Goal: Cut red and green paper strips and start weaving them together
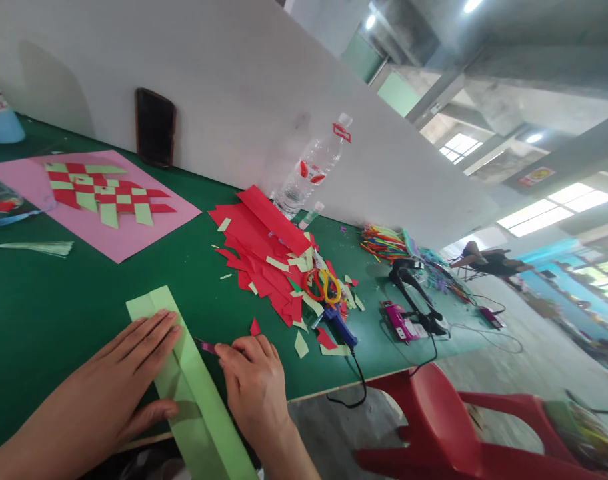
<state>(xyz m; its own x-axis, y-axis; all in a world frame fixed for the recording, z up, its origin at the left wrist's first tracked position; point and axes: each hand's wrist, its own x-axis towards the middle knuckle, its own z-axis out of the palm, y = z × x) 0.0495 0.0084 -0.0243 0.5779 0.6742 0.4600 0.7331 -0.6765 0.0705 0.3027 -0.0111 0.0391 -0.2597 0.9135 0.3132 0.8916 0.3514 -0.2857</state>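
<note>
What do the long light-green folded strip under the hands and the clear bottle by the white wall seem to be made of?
The long light-green folded strip looks like matte craft paper: it lies flat with sharp lengthwise creases and no shine. The left hand presses on it. The clear bottle with red label looks like thin glossy plastic: it is see-through with light glints, though glass cannot be fully excluded.

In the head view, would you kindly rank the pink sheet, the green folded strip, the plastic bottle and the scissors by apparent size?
1. pink sheet
2. green folded strip, though it lies nearest the camera, which flatters it
3. plastic bottle
4. scissors
</note>
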